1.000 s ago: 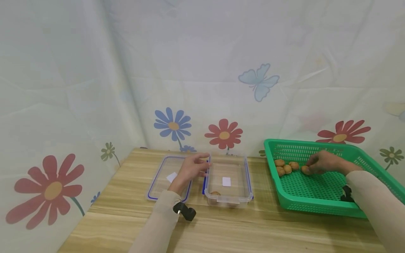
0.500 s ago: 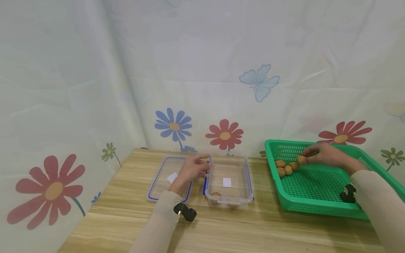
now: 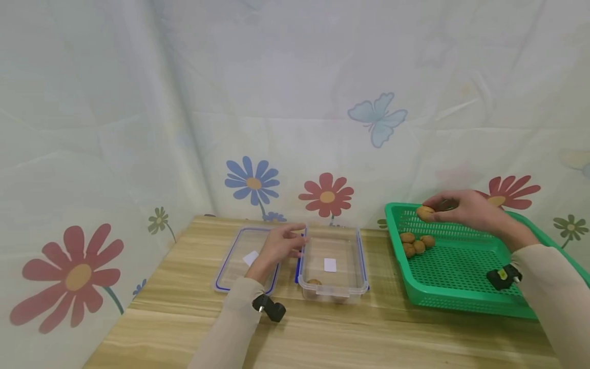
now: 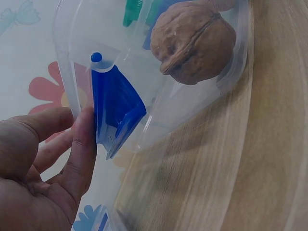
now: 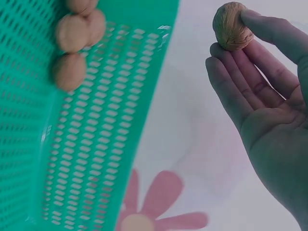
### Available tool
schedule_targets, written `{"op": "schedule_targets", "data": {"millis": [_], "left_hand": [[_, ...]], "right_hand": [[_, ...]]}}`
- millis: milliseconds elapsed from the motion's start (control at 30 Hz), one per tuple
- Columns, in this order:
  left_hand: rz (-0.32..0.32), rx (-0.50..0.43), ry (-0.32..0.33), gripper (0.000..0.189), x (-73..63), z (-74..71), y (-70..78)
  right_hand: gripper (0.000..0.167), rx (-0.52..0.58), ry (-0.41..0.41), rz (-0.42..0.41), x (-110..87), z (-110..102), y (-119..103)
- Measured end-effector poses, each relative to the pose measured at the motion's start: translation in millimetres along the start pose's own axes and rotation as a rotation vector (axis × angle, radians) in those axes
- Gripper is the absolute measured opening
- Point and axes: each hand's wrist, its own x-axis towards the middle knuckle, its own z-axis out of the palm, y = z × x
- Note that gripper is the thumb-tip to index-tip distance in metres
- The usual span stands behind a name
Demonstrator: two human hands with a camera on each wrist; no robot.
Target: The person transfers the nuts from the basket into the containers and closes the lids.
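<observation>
Above the basket (image 3: 461, 302), the right hand (image 3: 475, 210) pinches a walnut (image 3: 424, 213); the left hand (image 3: 278, 245) grips the box (image 3: 338, 292) by its rim.

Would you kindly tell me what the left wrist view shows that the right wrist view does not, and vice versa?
Only the left wrist view shows the left hand at the rim of a clear plastic box with a blue latch, a brown walnut inside it, and the wood-grain tabletop.

Only the right wrist view shows the right hand pinching another walnut, with others in a green perforated plastic basket.

Both share a pale backdrop, a reddish printed flower and apparently the basket, glimpsed in the first.
</observation>
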Motion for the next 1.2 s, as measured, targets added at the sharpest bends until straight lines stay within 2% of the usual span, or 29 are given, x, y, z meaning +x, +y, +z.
{"op": "schedule_targets", "data": {"millis": [367, 667, 967, 1200], "left_hand": [[0.0, -0.005, 0.004, 0.048, 0.9, -0.7, -1.8], [0.009, -0.008, 0.002, 0.047, 1.2, -0.2, -2.7], [0.003, -0.017, -0.003, 0.048, 1.0, 0.5, -1.6], [0.002, -0.01, 0.004, 0.047, 1.0, 0.0, -2.3]], "right_hand": [[0.04, 0.026, 0.012, -0.025, -3.8, -5.0, -45.5], [0.036, 0.097, 0.073, -0.083, -11.7, -2.6, -73.8], [0.033, 0.174, 0.137, -0.157, -15.6, 13.6, -92.6], [0.031, 0.198, 0.146, -0.209, -15.6, 32.1, -103.2]]}}
